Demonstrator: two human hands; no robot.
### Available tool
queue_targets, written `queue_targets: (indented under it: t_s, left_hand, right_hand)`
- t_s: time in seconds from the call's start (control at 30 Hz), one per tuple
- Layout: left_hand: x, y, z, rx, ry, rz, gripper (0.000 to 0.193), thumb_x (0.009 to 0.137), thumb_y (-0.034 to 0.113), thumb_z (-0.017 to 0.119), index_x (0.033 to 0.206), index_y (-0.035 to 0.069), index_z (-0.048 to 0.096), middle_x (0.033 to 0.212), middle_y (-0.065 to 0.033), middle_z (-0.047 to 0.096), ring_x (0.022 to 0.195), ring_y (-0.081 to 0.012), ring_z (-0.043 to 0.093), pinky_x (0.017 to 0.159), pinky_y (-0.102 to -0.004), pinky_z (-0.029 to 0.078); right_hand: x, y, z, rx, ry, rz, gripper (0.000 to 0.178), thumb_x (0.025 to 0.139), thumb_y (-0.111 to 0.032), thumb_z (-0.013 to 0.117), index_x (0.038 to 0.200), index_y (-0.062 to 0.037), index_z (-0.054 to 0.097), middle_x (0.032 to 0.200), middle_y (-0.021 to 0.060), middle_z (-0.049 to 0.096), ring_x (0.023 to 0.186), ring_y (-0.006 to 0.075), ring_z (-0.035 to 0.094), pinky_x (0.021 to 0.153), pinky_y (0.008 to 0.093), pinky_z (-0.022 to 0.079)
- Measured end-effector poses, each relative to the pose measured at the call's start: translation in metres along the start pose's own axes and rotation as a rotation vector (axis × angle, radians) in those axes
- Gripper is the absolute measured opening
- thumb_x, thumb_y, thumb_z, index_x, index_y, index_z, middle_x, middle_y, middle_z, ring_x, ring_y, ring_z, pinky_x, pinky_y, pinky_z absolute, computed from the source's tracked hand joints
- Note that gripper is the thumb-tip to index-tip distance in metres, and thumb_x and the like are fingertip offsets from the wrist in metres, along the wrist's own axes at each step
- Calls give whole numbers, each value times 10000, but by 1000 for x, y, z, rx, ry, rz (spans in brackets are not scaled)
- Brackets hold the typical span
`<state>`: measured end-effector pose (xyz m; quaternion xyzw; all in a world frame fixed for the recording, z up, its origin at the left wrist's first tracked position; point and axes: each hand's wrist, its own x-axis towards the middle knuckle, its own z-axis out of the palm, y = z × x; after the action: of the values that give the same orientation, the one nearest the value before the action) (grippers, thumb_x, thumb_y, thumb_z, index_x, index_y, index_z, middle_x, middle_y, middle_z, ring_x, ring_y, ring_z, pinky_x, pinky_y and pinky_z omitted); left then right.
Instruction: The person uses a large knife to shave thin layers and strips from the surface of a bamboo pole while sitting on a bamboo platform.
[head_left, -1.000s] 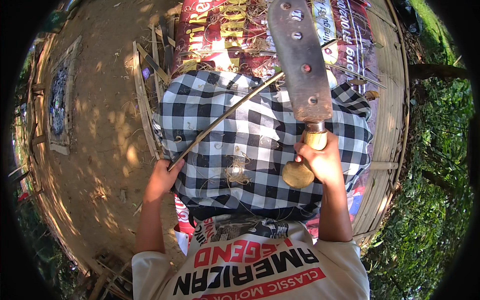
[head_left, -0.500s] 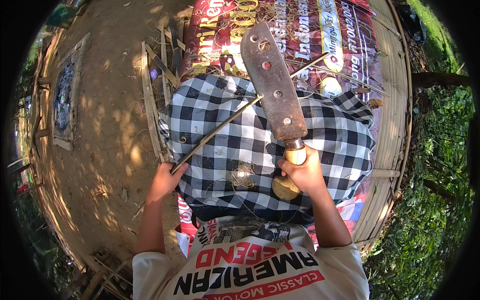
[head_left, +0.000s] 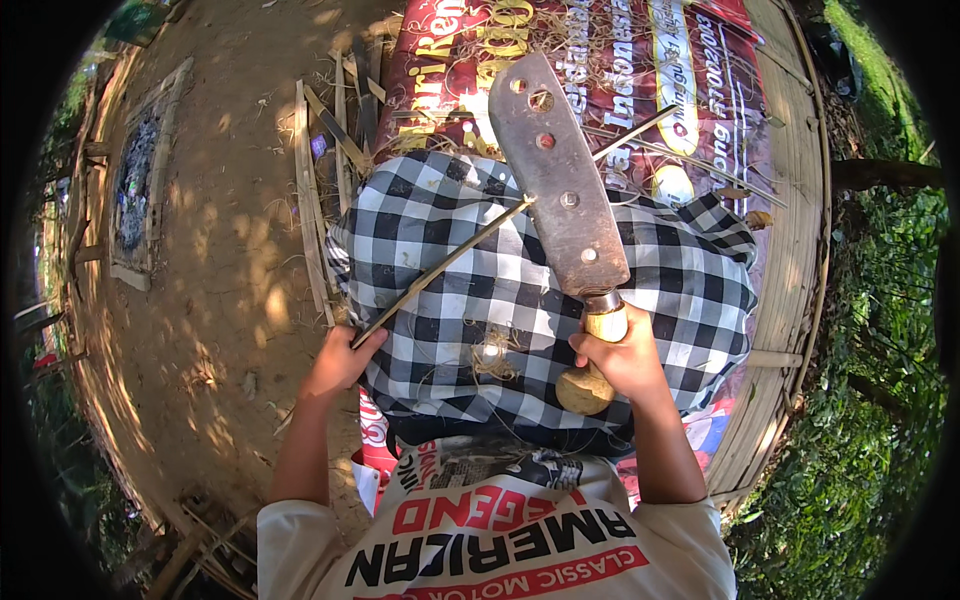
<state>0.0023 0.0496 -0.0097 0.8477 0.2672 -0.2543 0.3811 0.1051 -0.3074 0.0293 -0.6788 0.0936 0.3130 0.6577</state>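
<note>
Our left hand (head_left: 340,362) has its fingers closed on the thin strip (head_left: 440,270), which slants over the checkered cloth (head_left: 435,350) and passes beneath the blade (head_left: 570,190); our right hand (head_left: 628,355) grips the wooden handle (head_left: 606,326). Curled shavings (head_left: 493,361) lie on the cloth, so we judge trimming partly done, this strip unfinished.

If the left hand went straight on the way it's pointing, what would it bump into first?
Besides the thin strip it holds, the left hand would probably meet the checked cloth first, though depth is unclear; it might pass above.
</note>
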Motion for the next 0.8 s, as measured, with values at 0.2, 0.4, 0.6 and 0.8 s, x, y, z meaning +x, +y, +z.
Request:
queue_targets:
  t_s: [0.2, 0.4, 0.6, 0.8]
  left_hand:
    - [-2, 0, 6, 93, 41, -29, 543, 846, 448, 656, 925, -89, 649, 841, -245, 665, 820, -339, 661, 740, -395, 495]
    - [2, -7, 1, 35, -49, -88, 531, 839, 448, 666, 904, -80, 658, 814, -241, 664, 779, -321, 663, 710, -400, 499]
    - [-1, -4, 2, 90, 0, -71, 479, 860, 396, 661, 924, -79, 656, 854, -252, 655, 821, -317, 653, 742, -398, 490]
    - [-3, -2, 0, 64, -21, -31, 493, 856, 416, 661, 926, -72, 657, 793, -233, 653, 751, -324, 643, 706, -402, 488]
  right_hand:
    - [0, -26, -21, 13, 143, -95, 107, 739, 50, 629, 788, -1, 548, 669, 41, 593, 545, 99, 572, 505, 249, 467]
    - [0, 2, 3, 51, -97, 65, 129, 716, 111, 618, 759, 5, 560, 649, 59, 593, 527, 134, 587, 504, 277, 484]
    - [-4, -5, -11, 212, -179, 142, 182, 674, 76, 656, 813, 10, 558, 649, 73, 587, 518, 162, 597, 506, 289, 502]
    - [-7, -13, -22, 232, -163, 33, 150, 699, 78, 644, 818, 12, 582, 687, 76, 607, 534, 152, 602, 512, 286, 518]
